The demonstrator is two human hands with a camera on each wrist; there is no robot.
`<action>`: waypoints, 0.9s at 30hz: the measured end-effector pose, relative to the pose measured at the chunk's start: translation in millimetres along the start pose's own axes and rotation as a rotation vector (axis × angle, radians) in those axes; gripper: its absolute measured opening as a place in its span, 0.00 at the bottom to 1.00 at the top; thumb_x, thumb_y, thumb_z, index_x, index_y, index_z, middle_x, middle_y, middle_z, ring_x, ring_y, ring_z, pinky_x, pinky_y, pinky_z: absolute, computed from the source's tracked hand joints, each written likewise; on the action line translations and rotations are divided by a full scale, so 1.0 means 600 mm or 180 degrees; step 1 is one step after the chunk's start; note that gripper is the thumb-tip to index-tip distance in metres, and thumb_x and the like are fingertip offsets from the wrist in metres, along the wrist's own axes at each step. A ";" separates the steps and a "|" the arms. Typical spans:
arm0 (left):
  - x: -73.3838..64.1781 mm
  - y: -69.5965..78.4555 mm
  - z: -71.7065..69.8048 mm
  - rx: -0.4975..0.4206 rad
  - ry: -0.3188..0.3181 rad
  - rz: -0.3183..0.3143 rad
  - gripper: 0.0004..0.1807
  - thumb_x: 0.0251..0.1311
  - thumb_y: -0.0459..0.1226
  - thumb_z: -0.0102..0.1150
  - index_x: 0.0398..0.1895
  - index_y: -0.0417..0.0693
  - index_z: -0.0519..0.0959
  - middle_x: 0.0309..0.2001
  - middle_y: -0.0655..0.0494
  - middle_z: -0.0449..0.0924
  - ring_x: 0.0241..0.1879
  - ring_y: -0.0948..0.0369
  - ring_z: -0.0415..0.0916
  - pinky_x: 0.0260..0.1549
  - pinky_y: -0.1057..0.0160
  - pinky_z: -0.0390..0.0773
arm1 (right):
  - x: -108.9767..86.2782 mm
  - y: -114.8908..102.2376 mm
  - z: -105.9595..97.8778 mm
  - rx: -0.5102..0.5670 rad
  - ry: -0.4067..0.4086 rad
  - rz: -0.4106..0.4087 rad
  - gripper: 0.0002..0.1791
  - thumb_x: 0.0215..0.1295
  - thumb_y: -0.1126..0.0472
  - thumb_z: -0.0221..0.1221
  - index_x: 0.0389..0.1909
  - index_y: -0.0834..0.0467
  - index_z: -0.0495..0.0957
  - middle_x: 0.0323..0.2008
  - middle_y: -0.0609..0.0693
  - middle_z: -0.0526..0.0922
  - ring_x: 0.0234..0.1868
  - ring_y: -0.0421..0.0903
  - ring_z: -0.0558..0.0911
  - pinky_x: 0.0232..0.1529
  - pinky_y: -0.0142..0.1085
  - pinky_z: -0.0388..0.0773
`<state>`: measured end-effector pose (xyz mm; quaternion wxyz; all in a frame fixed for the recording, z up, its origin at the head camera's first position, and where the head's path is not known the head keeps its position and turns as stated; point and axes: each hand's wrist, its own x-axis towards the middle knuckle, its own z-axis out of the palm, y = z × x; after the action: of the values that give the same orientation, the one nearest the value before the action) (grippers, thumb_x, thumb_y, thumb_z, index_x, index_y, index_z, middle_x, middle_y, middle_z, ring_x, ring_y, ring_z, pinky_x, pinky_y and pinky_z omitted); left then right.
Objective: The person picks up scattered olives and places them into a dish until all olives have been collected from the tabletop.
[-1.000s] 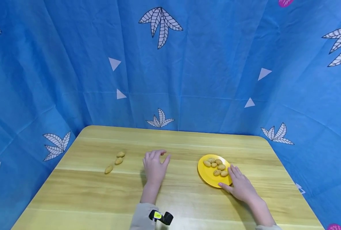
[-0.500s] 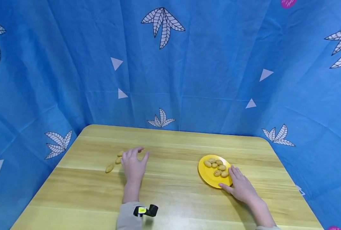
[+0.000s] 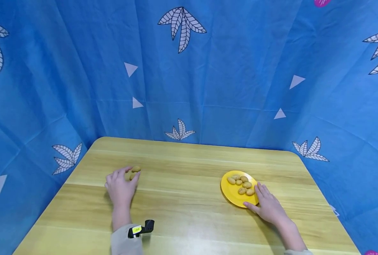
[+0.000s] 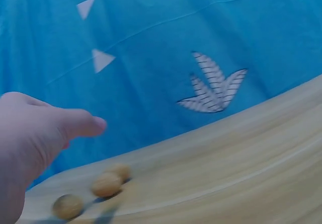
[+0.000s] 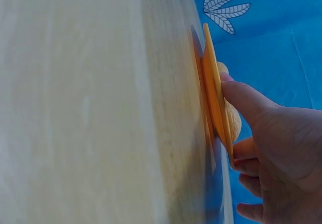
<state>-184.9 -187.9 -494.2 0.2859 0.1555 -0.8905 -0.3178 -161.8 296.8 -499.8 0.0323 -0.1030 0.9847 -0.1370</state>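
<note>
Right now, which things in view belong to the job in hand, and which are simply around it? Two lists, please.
Likely in the job: left hand, near loose brown pieces; right hand, touching the yellow plate; brown pieces on the plate.

Just around it: patterned blue curtain; wooden table; black device on the left sleeve.

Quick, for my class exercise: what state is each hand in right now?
Left hand: open, holding nothing, close to the small tan ovals.
Right hand: open, touching the edge of the yellow plate.

The grey-beige left sleeve (image 3: pixel 124 244) carries a black, yellow-labelled device (image 3: pixel 148 226).
</note>
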 end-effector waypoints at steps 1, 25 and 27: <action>0.001 -0.005 -0.004 0.0028 -0.0050 -0.0024 0.22 0.52 0.48 0.71 0.48 0.47 0.82 0.51 0.43 0.80 0.51 0.43 0.65 0.49 0.45 0.59 | 0.000 0.000 -0.001 0.0001 0.0000 0.0001 0.52 0.63 0.33 0.54 0.69 0.75 0.57 0.72 0.72 0.54 0.72 0.71 0.54 0.68 0.63 0.56; 0.000 -0.073 -0.025 0.0344 -0.0676 -0.0531 0.22 0.54 0.46 0.68 0.49 0.46 0.78 0.48 0.41 0.79 0.53 0.38 0.65 0.49 0.41 0.58 | 0.000 -0.004 -0.002 -0.0019 -0.0021 0.0034 0.52 0.64 0.33 0.53 0.69 0.75 0.57 0.72 0.72 0.54 0.72 0.71 0.54 0.68 0.63 0.56; 0.000 -0.074 -0.026 0.0365 -0.0708 -0.0572 0.21 0.55 0.45 0.68 0.49 0.46 0.78 0.47 0.42 0.78 0.53 0.38 0.65 0.48 0.41 0.58 | 0.000 -0.004 -0.003 -0.0022 -0.0015 0.0024 0.52 0.63 0.33 0.54 0.69 0.75 0.57 0.72 0.72 0.54 0.72 0.71 0.54 0.68 0.62 0.56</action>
<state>-171.0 -228.6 -513.5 0.1465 0.2145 -0.9159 -0.3061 -161.7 295.0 -497.6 0.0348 -0.0997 0.9855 -0.1332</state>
